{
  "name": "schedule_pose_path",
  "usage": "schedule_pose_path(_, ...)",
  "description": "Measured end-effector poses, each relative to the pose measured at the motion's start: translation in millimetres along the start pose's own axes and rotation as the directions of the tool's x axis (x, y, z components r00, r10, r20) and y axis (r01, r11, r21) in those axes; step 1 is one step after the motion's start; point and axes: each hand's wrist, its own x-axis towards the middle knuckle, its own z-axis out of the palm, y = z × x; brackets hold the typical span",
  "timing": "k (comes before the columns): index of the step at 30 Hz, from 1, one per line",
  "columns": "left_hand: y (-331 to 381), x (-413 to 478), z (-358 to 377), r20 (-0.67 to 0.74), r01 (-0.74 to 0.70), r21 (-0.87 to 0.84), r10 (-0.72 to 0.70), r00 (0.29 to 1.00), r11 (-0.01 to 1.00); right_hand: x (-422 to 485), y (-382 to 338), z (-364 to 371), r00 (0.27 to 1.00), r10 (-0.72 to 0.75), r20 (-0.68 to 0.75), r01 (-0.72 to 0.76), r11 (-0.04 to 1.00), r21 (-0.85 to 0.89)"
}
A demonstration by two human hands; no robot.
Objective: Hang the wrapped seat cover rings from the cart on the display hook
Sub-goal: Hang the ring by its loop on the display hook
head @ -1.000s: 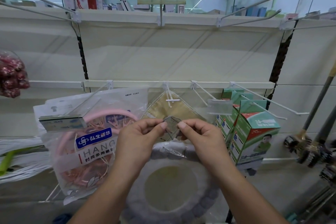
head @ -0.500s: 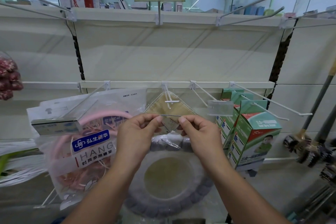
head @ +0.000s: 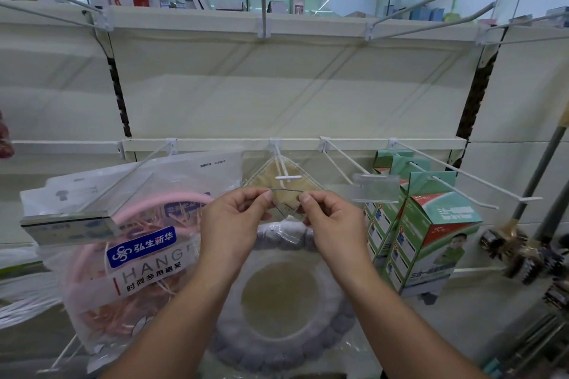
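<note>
One grey, bumpy seat cover ring [head: 283, 344] in clear crinkled wrap is hanging below two hands. The left hand [head: 237, 221] and right hand [head: 331, 221] are each pinching a top corner of the wrap, stretching its edge just under the white T-shaped tip of the display hook [head: 284, 174]. One tan wrapped ring [head: 277, 181] is already hanging behind on that hook. One bag of pink hangers [head: 132, 243] is crowding the left, three green boxes [head: 431, 237] the right; the panel above is standing bare.

Ring [head: 286, 344] between bag [head: 135, 255] and boxes [head: 431, 243]
</note>
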Motion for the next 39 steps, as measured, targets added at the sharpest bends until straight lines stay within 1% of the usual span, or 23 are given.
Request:
schedule_pose_path(12, -22.7, 38.4, 12.4, -0.012, 0.046, -0.023, -0.046, 0.999, 0.999, 33.5, 25.3, 18.9, 1.000, 0.020, 0.001, -0.020, 0.997, -0.071)
schedule_pose_path(15, -29.8, 49.3, 15.2, -0.013, 0.041, -0.008, -0.041, 0.999, 0.999, 43.3, 32.0, 24.0, 0.999, 0.046, -0.009, -0.046, 0.996, -0.073)
schedule_pose_path(20, -39.5, 70.7, 21.1, -0.015, 0.025, -0.002, -0.025, 1.000, 1.000, 66.1, 40.4, 32.6, 0.999, 0.046, -0.014, -0.047, 0.992, -0.114)
schedule_pose_path(23, -44.0, 84.6, 25.3, -0.007, 0.042, -0.007, -0.042, 0.999, 0.999, 79.0, 45.4, 37.6, 0.999, 0.039, -0.016, -0.041, 0.989, -0.140)
schedule_pose_path(27, -49.7, 102.9, 31.2, 0.002, 0.053, -0.035, -0.053, 0.999, 0.998, 94.8, 54.5, 44.8, 0.999, 0.034, -0.038, -0.038, 0.992, -0.120)
schedule_pose_path(31, -53.2, 117.0, 35.3, 0.006, 0.023, 0.005, -0.023, 1.000, 1.000, 110.6, 65.4, 53.3, 0.998, 0.030, -0.049, -0.035, 0.993, -0.112)
schedule_pose_path(39, -69.0, 135.7, 36.8, 0.021, 0.038, 0.040, -0.038, 0.999, 0.999, 128.0, 80.3, 61.0, 0.999, 0.048, 0.004, -0.047, 0.989, -0.139)
